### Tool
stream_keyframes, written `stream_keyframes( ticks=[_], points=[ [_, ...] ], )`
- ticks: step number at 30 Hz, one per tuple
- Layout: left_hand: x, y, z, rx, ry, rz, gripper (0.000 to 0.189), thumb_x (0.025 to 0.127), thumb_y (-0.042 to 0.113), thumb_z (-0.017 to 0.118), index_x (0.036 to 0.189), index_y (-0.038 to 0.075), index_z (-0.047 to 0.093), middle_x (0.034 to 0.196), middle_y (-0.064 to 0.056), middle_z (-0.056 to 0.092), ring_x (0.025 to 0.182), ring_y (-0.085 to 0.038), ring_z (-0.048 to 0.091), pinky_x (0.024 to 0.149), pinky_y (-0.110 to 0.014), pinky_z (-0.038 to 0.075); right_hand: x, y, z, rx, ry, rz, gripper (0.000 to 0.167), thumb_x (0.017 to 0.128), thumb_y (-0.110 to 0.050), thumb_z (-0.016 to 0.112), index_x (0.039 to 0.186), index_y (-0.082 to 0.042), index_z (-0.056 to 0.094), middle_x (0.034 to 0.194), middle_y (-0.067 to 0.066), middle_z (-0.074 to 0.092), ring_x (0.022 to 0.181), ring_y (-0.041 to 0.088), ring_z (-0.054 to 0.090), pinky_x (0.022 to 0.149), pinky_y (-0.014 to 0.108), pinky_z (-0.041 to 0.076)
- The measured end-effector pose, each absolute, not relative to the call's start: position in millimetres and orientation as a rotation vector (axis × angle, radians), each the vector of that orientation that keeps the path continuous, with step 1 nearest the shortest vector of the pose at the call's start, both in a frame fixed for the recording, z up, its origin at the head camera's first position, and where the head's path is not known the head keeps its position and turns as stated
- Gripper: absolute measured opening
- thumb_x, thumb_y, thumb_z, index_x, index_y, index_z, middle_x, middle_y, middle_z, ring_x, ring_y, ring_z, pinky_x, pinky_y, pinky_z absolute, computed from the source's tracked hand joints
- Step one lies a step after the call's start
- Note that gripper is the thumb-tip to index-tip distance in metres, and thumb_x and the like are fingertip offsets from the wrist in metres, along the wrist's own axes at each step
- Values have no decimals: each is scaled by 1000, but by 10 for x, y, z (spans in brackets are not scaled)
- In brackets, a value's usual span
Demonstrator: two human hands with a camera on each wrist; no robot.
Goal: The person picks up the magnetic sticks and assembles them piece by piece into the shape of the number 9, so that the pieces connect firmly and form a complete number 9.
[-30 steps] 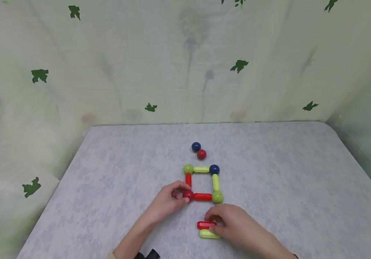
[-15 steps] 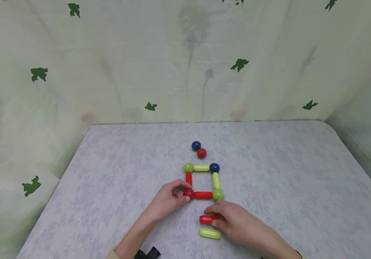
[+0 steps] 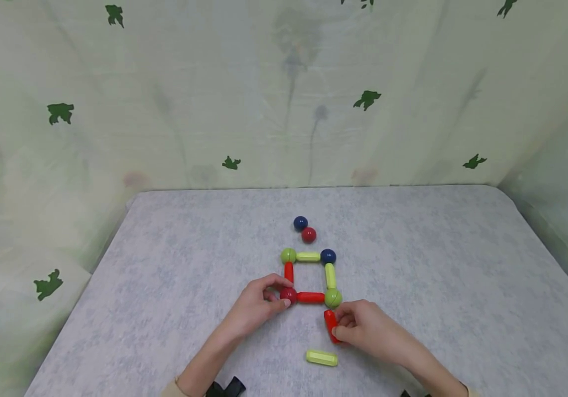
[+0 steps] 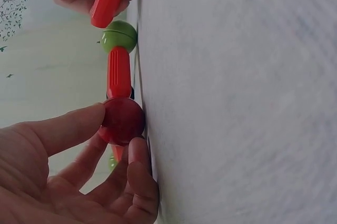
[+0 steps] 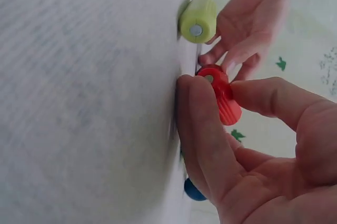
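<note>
Two pinches here: our left hand [image 3: 256,304] grips the corner red ball [image 3: 288,296], our right hand [image 3: 370,328] a red stick [image 3: 331,324] just beside the near green ball [image 3: 333,298] — we'd probably do well to steady the red ball and line the stick up end-on.
</note>
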State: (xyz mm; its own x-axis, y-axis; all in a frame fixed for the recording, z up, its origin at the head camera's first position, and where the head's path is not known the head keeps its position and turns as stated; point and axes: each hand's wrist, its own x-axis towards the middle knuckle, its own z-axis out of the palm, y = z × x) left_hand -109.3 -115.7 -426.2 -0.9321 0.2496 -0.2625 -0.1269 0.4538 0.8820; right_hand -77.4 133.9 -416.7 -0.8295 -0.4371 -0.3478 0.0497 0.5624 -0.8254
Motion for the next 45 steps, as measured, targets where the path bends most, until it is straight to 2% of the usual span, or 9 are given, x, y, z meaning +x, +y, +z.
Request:
stream_keyframes(
  ticks=[5,10,20,45],
  points=[
    [-1099,-1170,-4260,118,2348,1486,28,86,6,72,113,11,68,99,-4,60,72,-20,53,60,-30,44,-821,1376,-4194,-197,2195,-1302,13,84,-7,67,95,-1,68,73,3,66,65,18,62,61,29,53],
    [-1109,-1180,-4265,149,2359,1492,28,86,6,72,113,11,68,95,-5,60,68,-19,51,57,-28,42,-867,1431,-4229,-135,2030,-1434,15,87,-9,69,95,3,67,77,9,69,71,20,68,66,34,57],
    [-1125,-1167,-4270,151,2356,1497,28,87,7,72,115,11,67,100,-5,59,70,-20,52,58,-27,43,-906,1488,-4269,-117,1979,-1491,14,88,-11,69,92,2,69,78,11,71,70,18,70,65,32,57],
    [-1131,-1176,-4278,93,2293,1542,29,89,11,72,118,12,66,110,-6,58,73,-21,53,63,-29,45,-951,1527,-4318,-103,1936,-1508,19,91,-15,69,98,3,67,79,12,71,67,18,69,64,33,57]
  ],
)
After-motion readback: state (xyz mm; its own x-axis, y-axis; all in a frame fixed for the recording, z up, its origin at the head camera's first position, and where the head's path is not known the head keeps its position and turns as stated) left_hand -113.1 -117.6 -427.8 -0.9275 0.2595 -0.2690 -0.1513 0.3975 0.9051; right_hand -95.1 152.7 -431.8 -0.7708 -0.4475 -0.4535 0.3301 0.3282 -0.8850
